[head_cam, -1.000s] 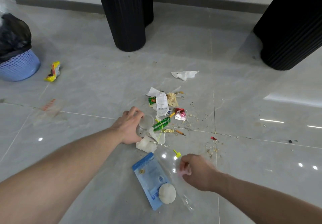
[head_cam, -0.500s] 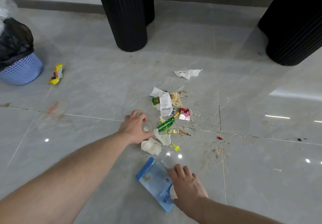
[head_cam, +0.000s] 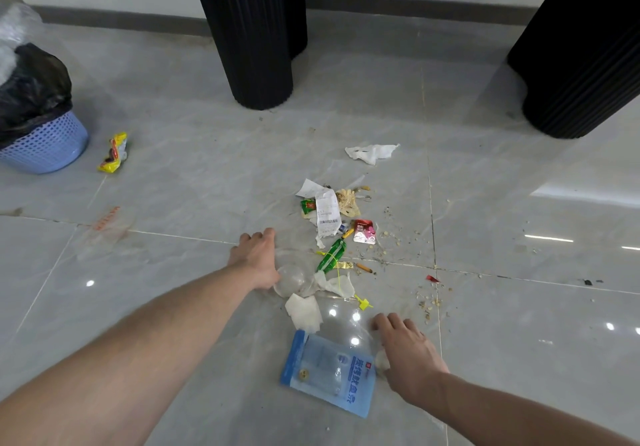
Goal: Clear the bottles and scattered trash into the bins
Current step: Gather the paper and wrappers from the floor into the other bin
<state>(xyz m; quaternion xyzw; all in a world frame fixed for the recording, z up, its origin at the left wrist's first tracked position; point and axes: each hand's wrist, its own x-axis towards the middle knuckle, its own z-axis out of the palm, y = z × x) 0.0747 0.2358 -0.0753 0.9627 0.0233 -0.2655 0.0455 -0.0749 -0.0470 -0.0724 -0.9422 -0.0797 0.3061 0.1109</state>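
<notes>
My left hand is down on the floor with its fingers wrapped on a clear cup lying on its side; the plastic is so transparent I can barely trace its edges. My right hand rests beside the blue pouch, fingers half curled over something pale at the pouch's right edge; I cannot tell whether they have closed on it.

The rest of the litter lies just beyond: tissue, green wrapper, receipt, red packet, crumbs. A yellow wrapper sits near the blue bin, far left.

Risks I see: the thin cup may crush or squirt out if I squeeze hard. The pouch lies flat on glossy tile, so it will likely slide rather than lift. Dragging either hand could scatter crumbs wider. The bin's black bag looks heaped, so tossed pieces might roll off.
</notes>
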